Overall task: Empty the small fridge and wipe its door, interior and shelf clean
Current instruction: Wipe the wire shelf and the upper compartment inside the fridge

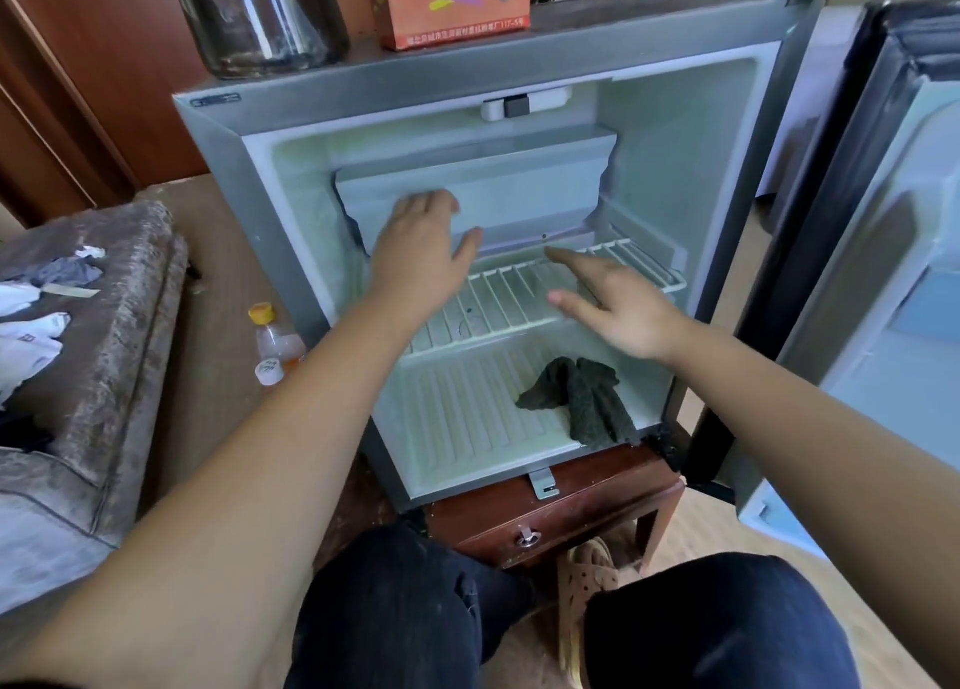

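Observation:
The small grey fridge (234, 168) stands open on a low wooden table, its door (883, 283) swung out to the right. Inside, a white wire shelf (511, 298) sits below the freezer box (519, 189). My left hand (421, 251) reaches in over the shelf's left part, fingers straight, up against the freezer box front. My right hand (618, 301) hovers over the shelf's right part with fingers spread and holds nothing. A dark green cloth (587, 402) lies crumpled on the ribbed fridge floor at the front right.
A glass jar (260, 12) and an orange box (452, 2) stand on the fridge top. Two bottles (275, 342) stand on the floor to the left, beside a grey sofa (104, 324) with clothes on it. The wooden table (571, 511) has a drawer. My knees are below.

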`<action>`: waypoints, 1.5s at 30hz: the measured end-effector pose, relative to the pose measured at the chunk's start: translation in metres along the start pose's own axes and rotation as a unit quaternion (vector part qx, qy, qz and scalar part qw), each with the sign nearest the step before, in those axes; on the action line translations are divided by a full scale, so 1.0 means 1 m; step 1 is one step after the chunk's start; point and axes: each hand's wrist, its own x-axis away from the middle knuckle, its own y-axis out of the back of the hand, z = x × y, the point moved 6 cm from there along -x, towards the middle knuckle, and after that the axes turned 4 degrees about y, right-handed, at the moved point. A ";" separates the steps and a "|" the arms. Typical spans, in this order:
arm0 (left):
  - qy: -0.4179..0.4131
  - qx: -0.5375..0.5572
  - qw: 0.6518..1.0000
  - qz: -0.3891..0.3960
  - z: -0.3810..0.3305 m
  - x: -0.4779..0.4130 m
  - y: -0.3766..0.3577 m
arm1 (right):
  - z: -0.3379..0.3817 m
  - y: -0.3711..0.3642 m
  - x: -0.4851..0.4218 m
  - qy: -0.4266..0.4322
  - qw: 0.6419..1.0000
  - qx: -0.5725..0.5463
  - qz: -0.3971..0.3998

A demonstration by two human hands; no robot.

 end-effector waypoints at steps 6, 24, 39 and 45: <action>0.101 -0.127 0.987 -0.010 0.027 -0.072 -0.015 | -0.014 -0.001 -0.012 -0.108 0.985 0.098 -0.095; 0.166 -0.130 0.977 -0.018 0.038 -0.103 -0.024 | -0.014 0.007 -0.025 -0.194 0.962 0.098 -0.164; 0.174 -0.137 0.975 -0.007 0.037 -0.103 -0.024 | -0.027 -0.001 -0.047 -0.171 0.964 0.112 -0.173; 0.185 -0.129 0.973 0.038 0.035 -0.102 -0.019 | -0.023 0.002 -0.045 -0.159 0.966 0.105 -0.176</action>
